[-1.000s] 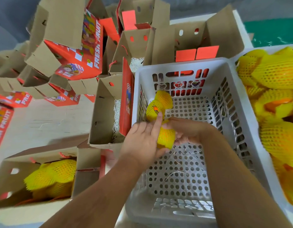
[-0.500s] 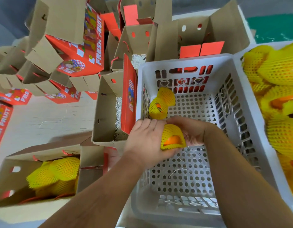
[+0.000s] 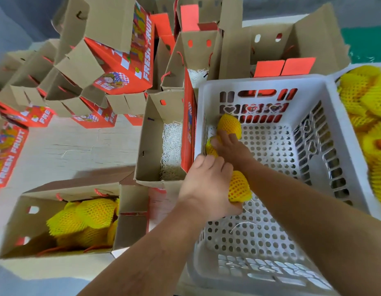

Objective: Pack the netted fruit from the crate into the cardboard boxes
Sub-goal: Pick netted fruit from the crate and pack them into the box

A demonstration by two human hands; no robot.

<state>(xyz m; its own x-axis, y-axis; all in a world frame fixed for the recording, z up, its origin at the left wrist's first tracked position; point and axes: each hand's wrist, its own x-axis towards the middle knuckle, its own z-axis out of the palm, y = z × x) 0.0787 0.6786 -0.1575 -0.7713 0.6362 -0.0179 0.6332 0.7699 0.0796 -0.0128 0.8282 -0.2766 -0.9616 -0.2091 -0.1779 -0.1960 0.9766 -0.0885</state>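
Your left hand [image 3: 208,184] grips one netted fruit [image 3: 238,186] over the crate [image 3: 313,82]; your right hand [image 3: 230,144] reaches for the last two [image 3: 229,124], grip unclear.

One box [image 3: 14,238] looks full; the box [image 3: 142,159] beside the crate holds only paper padding, and another crate [image 3: 369,124] waits.

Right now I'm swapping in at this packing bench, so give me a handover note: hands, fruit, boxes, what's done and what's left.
Left hand grips one netted fruit above the white crate.
Right hand grasps a second fruit at the crate's far left corner; a third lies beside it.
Done: near-left box holds several fruit.
Left: the box with shredded paper is unfilled; move these three there. More fruit waits on the right.
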